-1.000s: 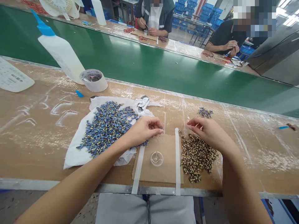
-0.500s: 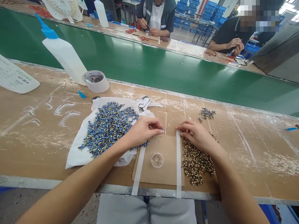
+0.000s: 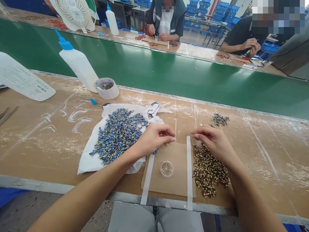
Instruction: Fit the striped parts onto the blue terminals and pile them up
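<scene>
My left hand (image 3: 156, 138) is closed, thumb and fingers pinching a small blue piece (image 3: 173, 136) above the far edge of a cardboard pad (image 3: 177, 174). To its left, a heap of small blue-and-yellow pieces (image 3: 118, 135) lies on a white plastic bag (image 3: 88, 161). My right hand (image 3: 213, 140) is pinched too, just beyond the pad's right strip of tape (image 3: 189, 180); whatever its fingertips hold is too small to make out. Below it spreads a pile of small black-and-cream pieces (image 3: 210, 174). A small clear cup (image 3: 166, 168) with a thin stick stands on the pad.
A few blue pieces (image 3: 220, 119) lie beyond my right hand. At the left are a tape roll (image 3: 107, 90), a blue-tipped bottle (image 3: 79, 66), a lying white bottle (image 3: 26, 79) and a blue cap (image 3: 93, 101). Two people sit across the green belt (image 3: 145, 69).
The view has shifted, so the bench appears farther right and slightly lower. My right thumb and fingers have come closer together. My left hand keeps its pinch.
</scene>
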Demonstrator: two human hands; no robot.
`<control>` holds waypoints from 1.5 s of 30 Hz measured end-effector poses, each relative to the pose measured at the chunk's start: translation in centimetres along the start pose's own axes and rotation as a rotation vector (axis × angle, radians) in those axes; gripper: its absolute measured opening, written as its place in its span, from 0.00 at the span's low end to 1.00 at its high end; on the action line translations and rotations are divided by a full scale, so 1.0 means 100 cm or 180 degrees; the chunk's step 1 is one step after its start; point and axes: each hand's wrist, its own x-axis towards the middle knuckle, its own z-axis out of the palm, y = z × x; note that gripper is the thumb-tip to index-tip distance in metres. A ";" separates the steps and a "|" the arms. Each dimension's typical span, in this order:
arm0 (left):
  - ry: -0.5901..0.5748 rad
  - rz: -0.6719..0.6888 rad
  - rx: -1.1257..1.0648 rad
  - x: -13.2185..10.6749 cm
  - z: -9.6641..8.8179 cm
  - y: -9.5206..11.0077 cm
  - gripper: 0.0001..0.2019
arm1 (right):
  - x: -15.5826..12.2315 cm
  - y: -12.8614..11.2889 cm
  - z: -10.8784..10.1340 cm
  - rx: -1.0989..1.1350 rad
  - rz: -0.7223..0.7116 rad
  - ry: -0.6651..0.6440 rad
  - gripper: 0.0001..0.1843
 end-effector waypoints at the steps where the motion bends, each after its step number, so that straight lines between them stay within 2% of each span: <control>1: 0.0003 -0.0017 -0.0031 0.000 0.002 0.000 0.04 | -0.001 -0.002 0.002 0.0282 0.0093 0.0034 0.07; 6: -0.0044 0.0008 -0.0003 -0.001 0.009 -0.004 0.06 | -0.003 -0.015 0.016 0.1561 0.0478 0.0117 0.08; 13: -0.0025 0.0146 0.0402 -0.003 0.011 -0.009 0.07 | -0.002 -0.027 0.035 0.1977 0.0528 -0.0110 0.07; 18: 0.0103 0.0264 0.0700 -0.003 0.011 -0.008 0.09 | 0.000 -0.029 0.041 0.2019 0.0469 0.0184 0.07; 29: 0.0377 0.0868 0.1584 -0.005 0.015 -0.007 0.05 | -0.005 -0.032 0.050 0.1762 0.0405 0.0355 0.12; 32: 0.0445 0.0909 0.1623 -0.006 0.015 -0.008 0.04 | -0.005 -0.031 0.052 0.1847 0.0409 0.0290 0.13; 37: 0.0432 0.0974 0.1685 -0.006 0.014 -0.009 0.04 | -0.007 -0.030 0.054 0.1777 0.0421 0.0210 0.09; 45: 0.0494 0.1466 0.2211 -0.006 0.013 -0.013 0.07 | -0.009 -0.032 0.054 0.1447 0.0317 0.0234 0.07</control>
